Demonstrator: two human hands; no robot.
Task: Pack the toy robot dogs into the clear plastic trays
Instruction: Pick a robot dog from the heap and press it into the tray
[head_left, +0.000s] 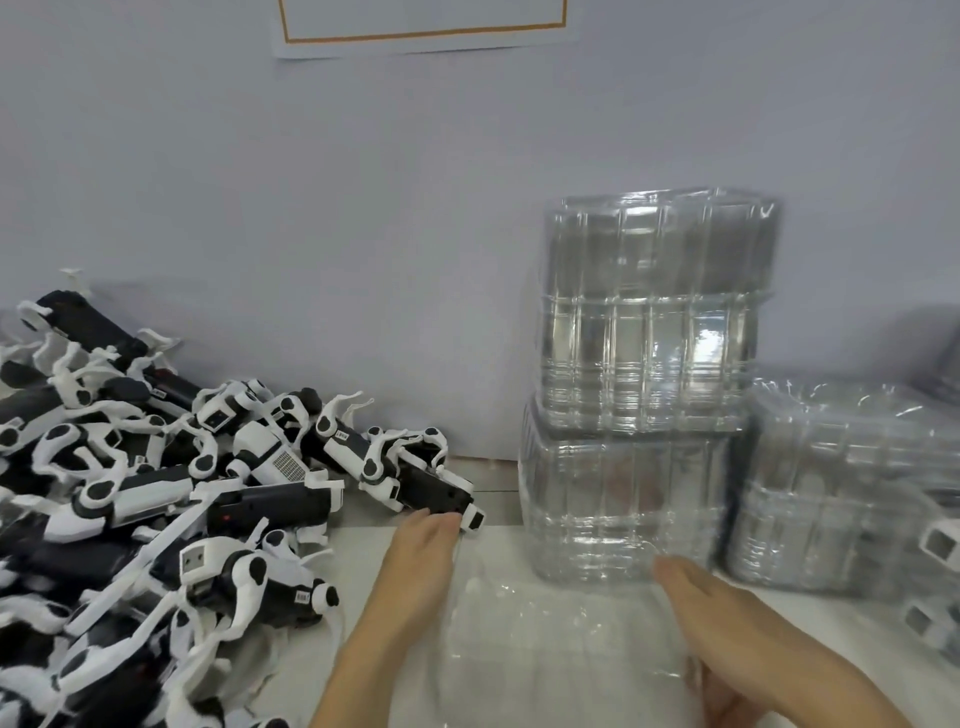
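The toy robot dogs (156, 499) heaped to my left are black and white, white legs with black round joints. One white body (270, 457) carries a grid of fine dots. The dog (441, 493) at my left fingers (436, 519) is mostly black with a white end. The stacked trays (644, 322) are clear, glinting grey. The tabletop (498, 551) is white, the wall (363, 208) pale lilac-grey, and its white sheet (426, 26) has an orange border.

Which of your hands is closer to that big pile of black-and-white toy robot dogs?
Left. The left hand touches a dog at the pile edge; the right hand is farther right, on the clear plastic tray.
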